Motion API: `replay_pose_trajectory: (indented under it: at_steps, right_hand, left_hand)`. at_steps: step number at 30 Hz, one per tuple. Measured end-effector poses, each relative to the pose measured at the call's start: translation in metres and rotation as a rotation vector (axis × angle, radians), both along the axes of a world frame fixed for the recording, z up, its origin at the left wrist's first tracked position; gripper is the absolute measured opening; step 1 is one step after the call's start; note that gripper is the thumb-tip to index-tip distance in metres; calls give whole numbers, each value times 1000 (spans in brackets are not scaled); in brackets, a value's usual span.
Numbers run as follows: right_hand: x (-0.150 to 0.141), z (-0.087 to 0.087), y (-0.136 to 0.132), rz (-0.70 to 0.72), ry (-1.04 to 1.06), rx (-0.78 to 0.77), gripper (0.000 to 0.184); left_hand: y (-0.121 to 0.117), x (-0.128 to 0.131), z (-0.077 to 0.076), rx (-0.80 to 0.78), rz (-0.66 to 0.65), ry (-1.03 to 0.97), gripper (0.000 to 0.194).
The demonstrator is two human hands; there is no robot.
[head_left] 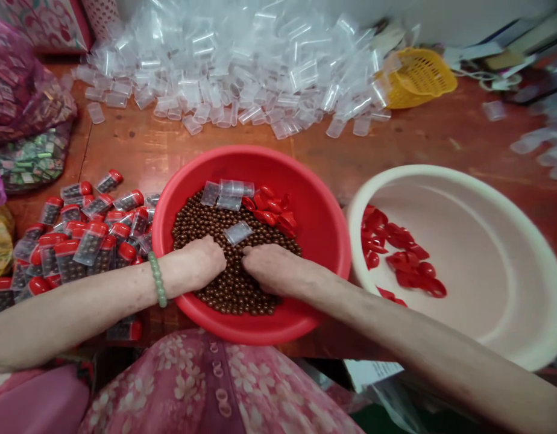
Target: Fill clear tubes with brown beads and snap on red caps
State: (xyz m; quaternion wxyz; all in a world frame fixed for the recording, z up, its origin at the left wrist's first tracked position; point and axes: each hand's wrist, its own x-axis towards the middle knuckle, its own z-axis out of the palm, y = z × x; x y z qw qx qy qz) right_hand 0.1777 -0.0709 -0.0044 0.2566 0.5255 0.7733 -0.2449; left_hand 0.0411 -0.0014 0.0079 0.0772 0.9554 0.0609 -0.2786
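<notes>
Both hands are inside a red basin (326,241) half covered with small brown balls (240,283). My left hand (199,262), with a green bead bracelet (157,280) at its wrist, is closed, knuckles up, over the balls; whatever it may hold is hidden. Opposite it, my right hand (272,268) is curled with the fingertips down at the balls, and its contents cannot be made out. Just beyond the hands a clear plastic tube (237,232) lies on the balls. Several more clear tubes (231,191) and red plastic caps (272,208) rest near the far rim.
Red-capped tubes filled with dark balls (86,244) are heaped at left. A large pile of clear tubes (242,78) spans the back, beside a yellow basket (418,78). At right stands a cream basin (477,253) with red caps (402,253). Bags of small packets (25,157) lie far left.
</notes>
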Motion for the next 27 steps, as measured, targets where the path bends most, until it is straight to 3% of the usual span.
replay_pose_trajectory:
  at_steps: [3, 8, 11, 15, 21, 27]
  right_hand:
    - [1, -4, -1, -10, 87, -82, 28]
    - [17, -6, -2, -200, 373, -82, 28]
    - [29, -1, -6, -312, 486, -38, 19]
    - [38, 4, -15, -424, 630, 53, 20]
    - [31, 2, -20, -434, 593, 78, 15]
    - [25, -5, -16, -411, 705, 101, 34]
  left_hand:
    - [2, 0, -2, -131, -15, 26, 23]
    - [11, 1, -1, -375, 37, 81, 19]
    - [20, -2, -3, -542, 132, -46, 22]
    - [32, -9, -2, -757, 266, -217, 25]
    - [38, -18, 8, -1079, 460, -375, 37]
    - [27, -28, 21, -1395, 727, -412, 36]
